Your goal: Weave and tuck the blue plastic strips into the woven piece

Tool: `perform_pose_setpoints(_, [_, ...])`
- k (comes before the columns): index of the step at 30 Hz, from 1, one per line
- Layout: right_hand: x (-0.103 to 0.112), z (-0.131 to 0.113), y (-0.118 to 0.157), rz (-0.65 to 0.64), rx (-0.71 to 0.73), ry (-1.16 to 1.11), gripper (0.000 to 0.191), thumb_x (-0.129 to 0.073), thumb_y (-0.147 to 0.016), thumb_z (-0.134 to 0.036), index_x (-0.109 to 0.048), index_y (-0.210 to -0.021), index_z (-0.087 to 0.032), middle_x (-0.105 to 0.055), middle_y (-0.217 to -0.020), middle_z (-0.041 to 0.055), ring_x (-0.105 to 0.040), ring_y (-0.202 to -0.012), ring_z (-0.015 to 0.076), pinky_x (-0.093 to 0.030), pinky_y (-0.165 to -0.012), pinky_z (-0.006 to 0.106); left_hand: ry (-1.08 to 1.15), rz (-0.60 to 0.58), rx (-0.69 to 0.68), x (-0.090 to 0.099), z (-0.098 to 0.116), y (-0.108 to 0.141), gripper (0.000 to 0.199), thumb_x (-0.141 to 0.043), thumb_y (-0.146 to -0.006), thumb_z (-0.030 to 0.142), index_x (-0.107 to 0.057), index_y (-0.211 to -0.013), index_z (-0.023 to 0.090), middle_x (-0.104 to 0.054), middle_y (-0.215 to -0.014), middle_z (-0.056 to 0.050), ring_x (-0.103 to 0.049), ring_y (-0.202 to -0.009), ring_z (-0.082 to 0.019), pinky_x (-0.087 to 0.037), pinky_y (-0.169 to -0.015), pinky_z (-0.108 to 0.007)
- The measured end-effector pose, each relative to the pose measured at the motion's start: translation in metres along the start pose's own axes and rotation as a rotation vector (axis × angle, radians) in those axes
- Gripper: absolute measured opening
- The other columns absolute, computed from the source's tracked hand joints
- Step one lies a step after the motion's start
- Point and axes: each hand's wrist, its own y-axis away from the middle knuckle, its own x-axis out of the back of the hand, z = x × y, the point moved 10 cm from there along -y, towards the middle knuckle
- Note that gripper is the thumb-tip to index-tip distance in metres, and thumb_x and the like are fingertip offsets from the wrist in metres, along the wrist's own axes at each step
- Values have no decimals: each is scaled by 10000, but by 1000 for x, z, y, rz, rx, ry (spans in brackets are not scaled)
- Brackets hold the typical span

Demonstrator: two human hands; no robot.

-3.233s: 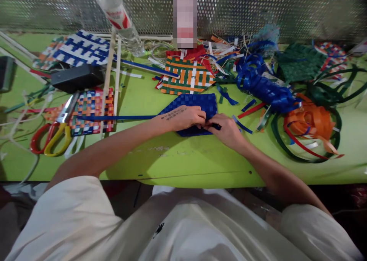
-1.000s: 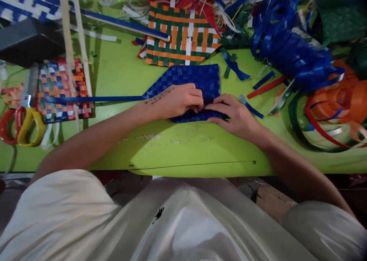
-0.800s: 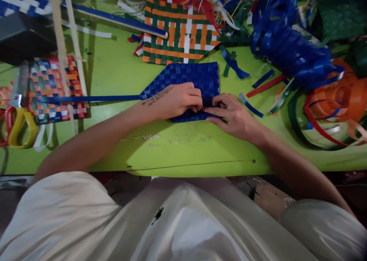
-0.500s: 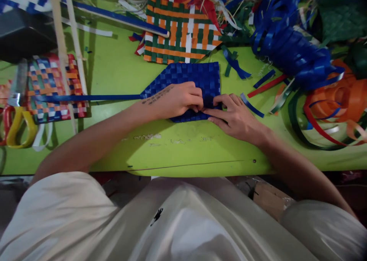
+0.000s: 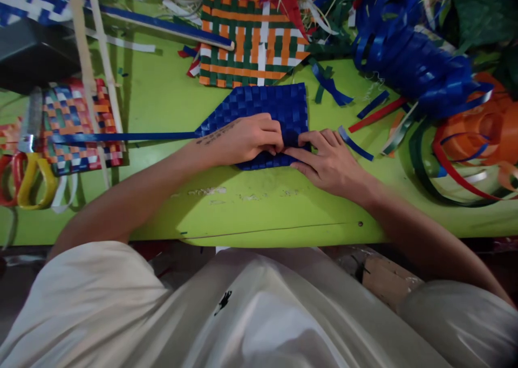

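Note:
A blue woven hand fan [image 5: 259, 95], made of flat plastic strips, lies on the green table. Its thin blue handle [image 5: 162, 136] runs out to the left from the tapered end. My left hand [image 5: 261, 136] rests over the fan's middle, fingers curled and pinched at its weave near the lower edge; what exactly lies between the fingertips is hidden. At the lower right corner, my right hand [image 5: 329, 160] grips the fan's edge, index finger stretched toward the left fingertips and thumb below it.
Yellow-and-red-handled scissors [image 5: 34, 157] lie left beside a multicoloured woven piece [image 5: 76, 120]. An orange, green and white woven piece [image 5: 243, 39] lies behind the fan. Coiled blue strips [image 5: 413, 66] and an orange roll [image 5: 477, 133] crowd the right. A dark box [image 5: 36, 52] stands left.
The whole view has shifted slightly. Both hands keep nearly the same hold on the blue fan, with only small finger movement.

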Motion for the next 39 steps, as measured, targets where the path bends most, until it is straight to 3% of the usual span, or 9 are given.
perform_pose_setpoints(9, [2, 2, 1, 12, 12, -43, 415, -517, -1208, -427, -796, -1511, -370, -717, -1403, 132, -637, -1187, 345, -504, -1051, 547, -23, 34, -25, 2, 2, 2, 280, -550, -1122, 163, -810, -1029, 208, -826, -1055, -89, -684, -991, -251, -555, -904, -392])
perform_pose_setpoints(16, [3, -4, 3, -37, 9, 36, 429, -540, -1192, -338, -733, -1571, -392, -710, -1443, 137, -628, -1219, 365, -489, -1047, 560, -22, -30, 19, -5, -4, 0, 325, -496, -1112, 199, -807, -1027, 242, -819, -1057, -91, -679, -1020, -271, -557, -923, -425])
perform_pose_setpoints(22, [5, -7, 2, -65, 43, 109, 483, -581, -1171, -258, -667, -1621, -414, -706, -1482, 131, -639, -1259, 378, -481, -1053, 566, 20, 1, 39, 1, -5, 2, 301, -531, -1105, 207, -812, -1008, 259, -819, -1055, -90, -690, -1021, -269, -559, -916, -419])
perform_pose_setpoints(28, [4, 3, 0, 14, 102, 41, 396, -579, -1192, -421, -709, -1564, -381, -742, -1419, 120, -659, -1233, 373, -488, -1012, 545, 37, 32, 116, 5, -8, 5, 262, -574, -1128, 278, -810, -1019, 245, -841, -1049, -84, -738, -1021, -256, -581, -944, -395])
perform_pose_setpoints(32, [2, 13, 0, 51, 65, -37, 492, -581, -1173, -556, -675, -1571, -281, -761, -1407, 152, -670, -1230, 397, -504, -1012, 551, 44, 10, 214, 7, -14, 9, 173, -647, -1116, 342, -795, -1121, 255, -847, -1097, -73, -771, -1070, -245, -581, -949, -347])
perform_pose_setpoints(39, [8, 12, 2, 66, 82, -33, 425, -585, -1179, -536, -735, -1448, -243, -768, -1386, 176, -692, -1193, 394, -518, -964, 546, 99, -34, 255, 11, -12, 15, 331, -793, -1048, 428, -728, -1292, 215, -824, -1191, -96, -774, -1051, -226, -567, -917, -319])
